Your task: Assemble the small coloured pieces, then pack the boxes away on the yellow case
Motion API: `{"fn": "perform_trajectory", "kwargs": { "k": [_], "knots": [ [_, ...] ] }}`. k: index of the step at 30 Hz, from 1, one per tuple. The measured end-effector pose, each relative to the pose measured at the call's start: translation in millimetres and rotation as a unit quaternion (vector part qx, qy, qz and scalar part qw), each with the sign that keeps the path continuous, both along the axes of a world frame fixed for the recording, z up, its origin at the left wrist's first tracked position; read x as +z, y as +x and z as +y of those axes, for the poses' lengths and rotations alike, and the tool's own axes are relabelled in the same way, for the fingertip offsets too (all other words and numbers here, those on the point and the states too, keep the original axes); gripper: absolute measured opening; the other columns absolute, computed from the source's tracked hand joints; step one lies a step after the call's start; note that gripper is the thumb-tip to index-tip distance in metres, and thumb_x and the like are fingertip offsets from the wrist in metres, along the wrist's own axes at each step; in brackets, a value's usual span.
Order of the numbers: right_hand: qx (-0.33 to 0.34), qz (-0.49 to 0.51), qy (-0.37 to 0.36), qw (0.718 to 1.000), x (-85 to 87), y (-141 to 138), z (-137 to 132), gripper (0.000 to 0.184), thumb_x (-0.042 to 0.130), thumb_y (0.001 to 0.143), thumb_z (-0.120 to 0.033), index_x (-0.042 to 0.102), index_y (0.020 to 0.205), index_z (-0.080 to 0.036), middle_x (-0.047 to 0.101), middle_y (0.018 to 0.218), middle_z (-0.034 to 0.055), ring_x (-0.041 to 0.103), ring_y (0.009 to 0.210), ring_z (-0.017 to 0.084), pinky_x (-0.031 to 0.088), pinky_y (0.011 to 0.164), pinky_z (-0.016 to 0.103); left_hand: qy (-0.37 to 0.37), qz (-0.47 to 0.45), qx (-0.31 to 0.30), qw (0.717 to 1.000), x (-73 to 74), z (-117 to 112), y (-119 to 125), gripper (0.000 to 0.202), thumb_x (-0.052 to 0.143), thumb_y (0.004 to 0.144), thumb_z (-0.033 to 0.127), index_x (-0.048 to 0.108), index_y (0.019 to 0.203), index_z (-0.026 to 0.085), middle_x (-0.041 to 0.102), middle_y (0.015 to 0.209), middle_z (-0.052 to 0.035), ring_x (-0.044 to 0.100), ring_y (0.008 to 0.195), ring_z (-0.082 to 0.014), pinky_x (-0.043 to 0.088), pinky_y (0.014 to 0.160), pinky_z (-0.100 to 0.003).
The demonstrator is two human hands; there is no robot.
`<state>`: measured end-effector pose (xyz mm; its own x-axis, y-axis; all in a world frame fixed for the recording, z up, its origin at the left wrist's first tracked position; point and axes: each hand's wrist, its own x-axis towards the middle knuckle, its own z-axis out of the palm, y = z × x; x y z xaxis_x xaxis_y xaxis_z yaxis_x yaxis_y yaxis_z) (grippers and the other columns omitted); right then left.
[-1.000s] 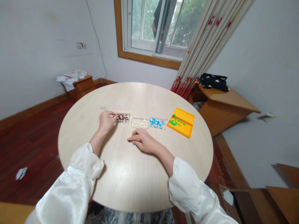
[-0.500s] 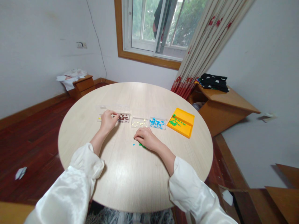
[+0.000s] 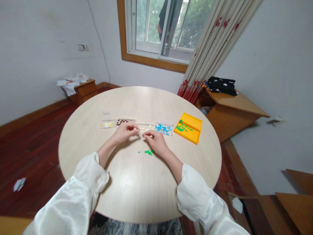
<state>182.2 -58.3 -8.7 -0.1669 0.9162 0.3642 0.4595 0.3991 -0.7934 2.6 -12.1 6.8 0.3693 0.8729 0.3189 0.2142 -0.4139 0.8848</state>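
Note:
My left hand (image 3: 125, 133) is pinched just above the table, in front of the clear box of small brown bricks (image 3: 119, 122). What its fingertips hold, if anything, is too small to make out. Close by on the right, my right hand (image 3: 156, 141) also has thumb and finger pressed together, with a tiny dark piece at the tips. Both hands partly cover a clear box of cream bricks (image 3: 146, 129). Nearer me on the table lie a small cluster of green bricks (image 3: 148, 152) and a single blue brick (image 3: 139, 152).
A clear box of yellow pieces (image 3: 107, 124) stands at the left of the row. Right of the cream box are a clear box of blue bricks (image 3: 163, 128) and an open orange case (image 3: 195, 136) with green bricks. All rest on a round table (image 3: 137, 189).
My left hand has moved right, away from the brown bricks and towards my right hand. My right hand has shifted slightly up, uncovering more of the green bricks.

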Motion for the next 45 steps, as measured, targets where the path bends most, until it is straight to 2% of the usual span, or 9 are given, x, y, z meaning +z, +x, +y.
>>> {"fn": "perform_trajectory", "kwargs": {
  "k": [6,14,21,28,31,34,37,40,45],
  "knots": [
    [-0.021,0.081,-0.008,0.996,-1.4,-0.7,3.8,0.008,0.060,0.074,-0.020,0.067,0.076,-0.016,0.070,0.079,0.0040,0.062,0.067,0.012,0.047,0.064,0.024,-0.001,0.065,-0.015,0.998,1.6,-5.1,5.3,0.016,0.066,0.068,0.030,0.072,0.076,0.016,0.065,0.078,-0.0069,0.050,0.064,-0.0131,0.039,0.061,-0.030],
    [-0.009,0.101,-0.012,0.995,-3.5,-1.8,3.0,0.010,0.059,0.074,-0.020,0.066,0.078,-0.016,0.070,0.082,0.0056,0.064,0.070,0.014,0.050,0.067,0.026,0.006,0.076,-0.045,0.996,0.5,-8.2,8.2,0.015,0.068,0.069,0.030,0.072,0.074,0.016,0.066,0.076,-0.0059,0.054,0.069,-0.0135,0.040,0.064,-0.028],
    [-0.007,0.098,-0.018,0.995,-4.5,-1.6,4.0,0.011,0.059,0.075,-0.020,0.067,0.080,-0.015,0.070,0.082,0.0057,0.065,0.069,0.014,0.051,0.068,0.027,0.009,0.078,-0.049,0.996,0.0,-8.8,8.8,0.019,0.067,0.069,0.033,0.071,0.075,0.016,0.066,0.076,-0.0058,0.052,0.067,-0.0128,0.038,0.062,-0.027],
    [0.003,0.051,-0.011,0.999,-5.9,-1.8,1.6,0.017,0.053,0.079,-0.015,0.068,0.088,-0.017,0.071,0.091,0.0055,0.064,0.081,0.014,0.050,0.076,0.029,-0.007,0.073,-0.057,0.996,3.0,-9.5,7.5,0.022,0.065,0.069,0.036,0.069,0.069,0.015,0.064,0.073,-0.0064,0.053,0.068,-0.0149,0.041,0.065,-0.031],
    [0.030,-0.002,-0.009,0.999,-3.3,-0.3,-0.9,0.018,0.055,0.080,-0.014,0.068,0.091,-0.017,0.070,0.090,0.0046,0.063,0.078,0.013,0.048,0.076,0.029,-0.014,0.069,-0.006,0.998,6.6,-4.9,-1.2,0.018,0.063,0.066,0.033,0.067,0.068,0.015,0.064,0.070,-0.0050,0.053,0.066,-0.0151,0.041,0.063,-0.030],
    [0.130,-0.096,0.006,0.987,2.3,2.1,-5.1,0.013,0.068,0.073,-0.017,0.069,0.086,-0.017,0.069,0.084,0.0039,0.060,0.081,0.014,0.044,0.080,0.030,-0.037,0.061,0.079,0.994,9.9,3.6,-17.2,0.018,0.060,0.064,0.032,0.064,0.067,0.015,0.063,0.068,-0.0037,0.053,0.063,-0.0145,0.041,0.060,-0.028],
    [0.210,-0.175,0.008,0.962,6.8,4.4,-8.9,0.015,0.075,0.068,-0.020,0.070,0.082,-0.018,0.068,0.084,0.0035,0.058,0.084,0.015,0.039,0.085,0.032,-0.027,0.125,0.172,0.977,10.6,12.6,-36.4,0.015,0.056,0.062,0.029,0.062,0.063,0.015,0.061,0.062,-0.0014,0.050,0.057,-0.0129,0.038,0.056,-0.026],
    [0.228,-0.203,-0.003,0.952,7.8,5.6,-9.7,0.011,0.074,0.069,-0.020,0.071,0.080,-0.019,0.068,0.083,0.0026,0.058,0.083,0.014,0.037,0.085,0.032,0.005,0.205,0.257,0.944,6.8,20.0,-53.0,0.012,0.055,0.060,0.027,0.060,0.059,0.016,0.059,0.058,-0.0007,0.049,0.057,-0.0140,0.037,0.056,-0.026],
    [0.244,-0.211,-0.009,0.947,8.2,4.5,-9.2,0.007,0.072,0.072,-0.016,0.071,0.078,-0.019,0.069,0.080,0.0019,0.059,0.080,0.013,0.036,0.083,0.031,0.031,0.257,0.295,0.920,-4.9,28.6,-65.7,0.013,0.053,0.062,0.027,0.061,0.061,0.017,0.065,0.069,-0.0047,0.055,0.068,-0.0181,0.040,0.064,-0.027]
  ]
}}
